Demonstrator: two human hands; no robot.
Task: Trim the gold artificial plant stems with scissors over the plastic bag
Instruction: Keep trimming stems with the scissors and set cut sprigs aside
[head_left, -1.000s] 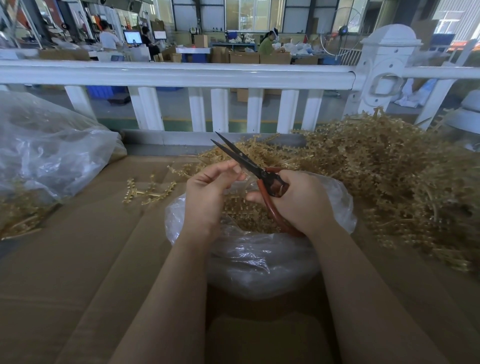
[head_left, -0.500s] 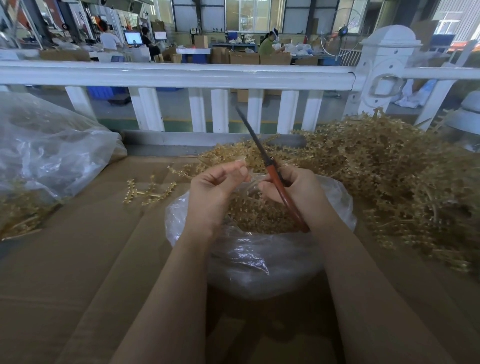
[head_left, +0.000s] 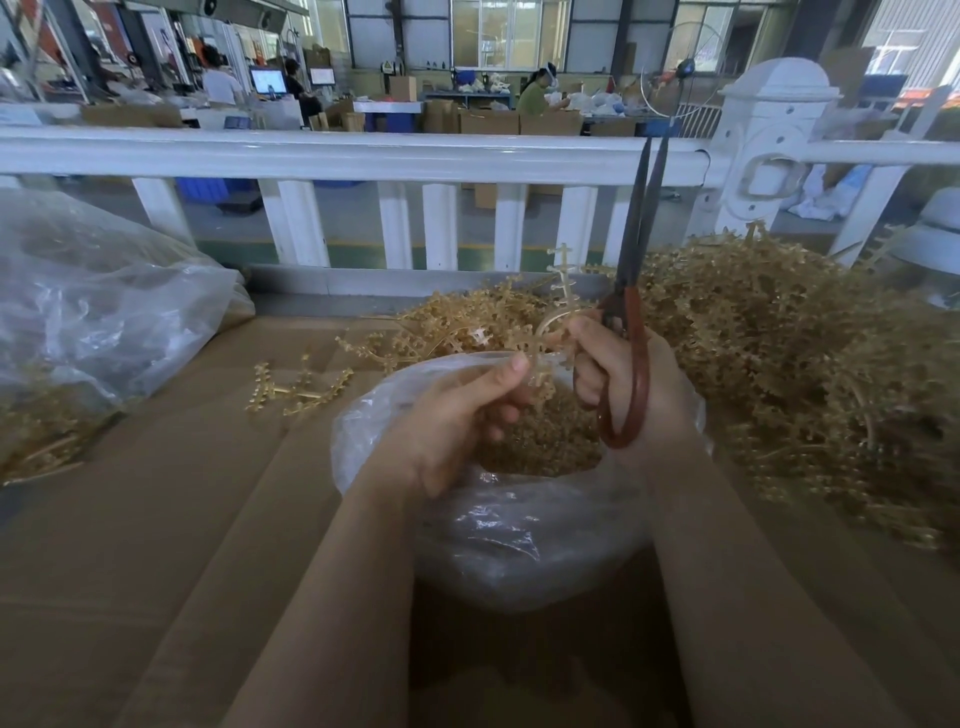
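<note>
Left hand (head_left: 457, 415): over the bag's mouth; fingers (head_left: 511, 364) curled, pinching the lower end of a gold stem (head_left: 563, 291) that curves up past the right thumb
Right hand (head_left: 623, 379): fingers wrapped round the red handles of the scissors (head_left: 631, 291); blades pointing almost straight up, tips only a sliver apart, nowhere near the stem's cut point
Plastic bag (head_left: 519, 530): clear, sitting at the near middle of the cardboard-covered table (head_left: 156, 519), already part-filled with gold trimmings; both hands right above it
Supply: a big tangled pile of gold stems (head_left: 779, 364) along the table's right edge; one loose sprig (head_left: 301, 389) lying left of the bag; a second clear bag (head_left: 93, 312) at the left edge
Handling, as I read it: light, springy plastic; thin branches that bend and snag on neighbours; not fragile, but nubbly enough to catch
Where to hold: low on the main stalk, just beside the intended cut, so the offcut drops into the bag; gripping the beaded tips would let it flex away from the blades
Step in hand: looks like lining up a fresh stem; no cut yet
</note>
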